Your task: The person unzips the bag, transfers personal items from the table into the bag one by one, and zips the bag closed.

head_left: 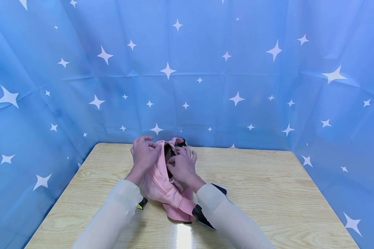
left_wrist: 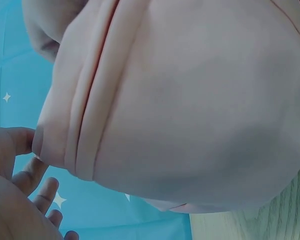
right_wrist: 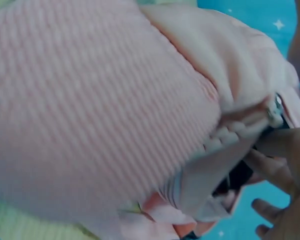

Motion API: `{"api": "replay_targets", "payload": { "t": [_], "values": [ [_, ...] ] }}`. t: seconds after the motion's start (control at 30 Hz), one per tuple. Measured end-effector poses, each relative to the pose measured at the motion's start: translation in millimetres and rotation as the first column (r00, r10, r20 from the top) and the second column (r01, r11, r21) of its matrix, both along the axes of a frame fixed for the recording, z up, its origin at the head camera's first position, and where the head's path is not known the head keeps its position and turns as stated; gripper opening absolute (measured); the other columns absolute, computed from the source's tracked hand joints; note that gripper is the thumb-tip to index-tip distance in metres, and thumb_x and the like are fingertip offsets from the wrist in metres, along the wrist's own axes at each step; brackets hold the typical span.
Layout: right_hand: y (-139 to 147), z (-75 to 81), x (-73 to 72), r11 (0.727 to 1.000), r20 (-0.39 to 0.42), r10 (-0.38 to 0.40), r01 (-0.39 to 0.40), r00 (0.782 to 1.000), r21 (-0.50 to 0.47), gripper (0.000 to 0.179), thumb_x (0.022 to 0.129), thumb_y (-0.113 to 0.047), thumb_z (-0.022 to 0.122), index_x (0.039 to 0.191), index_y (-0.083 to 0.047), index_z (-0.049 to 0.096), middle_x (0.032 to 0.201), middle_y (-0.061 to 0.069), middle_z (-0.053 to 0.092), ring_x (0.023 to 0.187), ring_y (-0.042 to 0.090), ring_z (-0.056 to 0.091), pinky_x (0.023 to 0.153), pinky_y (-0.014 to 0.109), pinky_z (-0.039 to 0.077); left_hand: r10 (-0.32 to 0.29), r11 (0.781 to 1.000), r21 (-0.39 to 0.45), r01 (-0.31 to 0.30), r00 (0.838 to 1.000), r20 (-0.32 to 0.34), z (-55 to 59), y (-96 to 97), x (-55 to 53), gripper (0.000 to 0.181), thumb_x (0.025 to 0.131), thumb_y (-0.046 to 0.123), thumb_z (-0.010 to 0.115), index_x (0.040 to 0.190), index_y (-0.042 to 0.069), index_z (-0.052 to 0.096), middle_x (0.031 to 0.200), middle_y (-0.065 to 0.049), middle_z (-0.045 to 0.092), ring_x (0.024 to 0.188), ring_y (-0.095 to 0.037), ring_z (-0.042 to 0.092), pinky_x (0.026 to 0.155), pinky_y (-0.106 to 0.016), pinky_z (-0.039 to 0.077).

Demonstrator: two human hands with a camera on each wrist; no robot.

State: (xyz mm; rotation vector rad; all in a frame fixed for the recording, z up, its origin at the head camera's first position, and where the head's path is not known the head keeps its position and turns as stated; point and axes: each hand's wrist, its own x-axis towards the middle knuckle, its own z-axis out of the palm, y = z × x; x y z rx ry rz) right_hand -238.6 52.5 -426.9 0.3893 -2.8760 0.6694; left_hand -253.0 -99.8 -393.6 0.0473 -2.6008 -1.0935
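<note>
A pink cloth bag (head_left: 157, 183) with a dark mouth stands slumped at the table's middle. My left hand (head_left: 144, 152) is at the mouth's left side. In the left wrist view its thumb and forefinger pinch the bag's rim, while the other fingers are loose. My right hand (head_left: 183, 165) is at the opposite side, thumb and forefinger on the rim by a zipper end (right_wrist: 275, 111); its fingertips are partly hidden in the dark opening. A ribbed pink band (right_wrist: 90, 115) fills much of the right wrist view. What lies inside the bag is too dark to tell.
Black straps (head_left: 201, 217) stick out by the right forearm, and a black piece with yellow (head_left: 142, 203) lies beside the left sleeve. Another dark item (head_left: 219, 188) is partly behind the right sleeve. The wooden table (head_left: 261, 193) ends at a blue star-patterned curtain (head_left: 205, 45).
</note>
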Motion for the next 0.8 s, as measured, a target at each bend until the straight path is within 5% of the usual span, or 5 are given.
{"api": "replay_targets", "payload": {
  "t": [0.37, 0.8],
  "values": [
    [46, 7.3, -5.4, 0.994, 0.039, -0.03, 0.034, 0.999, -0.099, 0.019, 0.088, -0.035, 0.069, 0.099, -0.021, 0.076, 0.144, 0.009, 0.05, 0.139, 0.035, 0.032, 0.111, 0.061, 0.016, -0.017, 1.0, -0.017, 0.017, 1.0, 0.001, -8.1, -10.9, 1.9, 0.027, 0.089, 0.026, 0.061, 0.082, 0.004, 0.075, 0.127, -0.007, 0.057, 0.135, -0.032, 0.033, 0.111, -0.053, 0.021],
    [141, -16.1, 1.3, 0.999, 0.203, -0.014, 0.008, 0.979, 0.033, 0.023, 0.087, -0.034, 0.07, 0.104, -0.019, 0.074, 0.142, 0.017, 0.05, 0.137, 0.042, 0.033, 0.107, 0.069, 0.017, -0.04, 0.999, -0.01, 0.04, 0.999, -0.035, -13.4, -18.8, 5.0, 0.029, 0.09, 0.029, 0.063, 0.083, 0.004, 0.075, 0.123, -0.008, 0.058, 0.134, -0.033, 0.034, 0.11, -0.053, 0.022]
  ]
}}
